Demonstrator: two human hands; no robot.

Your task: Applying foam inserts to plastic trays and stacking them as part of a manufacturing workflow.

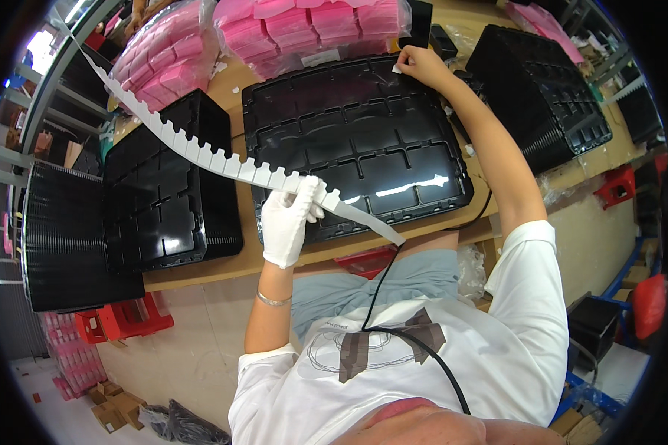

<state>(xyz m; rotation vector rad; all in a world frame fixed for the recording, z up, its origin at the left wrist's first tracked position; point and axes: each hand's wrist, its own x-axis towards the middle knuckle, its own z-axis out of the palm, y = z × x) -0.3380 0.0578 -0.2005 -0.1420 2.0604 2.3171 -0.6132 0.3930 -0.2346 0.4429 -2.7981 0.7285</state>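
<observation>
My left hand (283, 230), in a white glove, is closed around a long white strip (219, 162) with evenly spaced tabs along its upper edge. The strip looks like label backing; it curves from the far upper left down to my lap. Under it lies a black plastic tray (341, 137) with moulded compartments, bottom or lid side unclear. At the tray's far right corner my bare right hand (425, 68) pinches a small white label (397, 69). That label is at the tray's rim; whether it touches the surface I cannot tell.
Stacks of black trays stand at the left (152, 200) and right (538, 96). Plastic-wrapped pink bundles (312, 33) line the back of the brown table (193, 276). A black cable (382, 285) hangs in front of me. Red stools (126, 317) stand below.
</observation>
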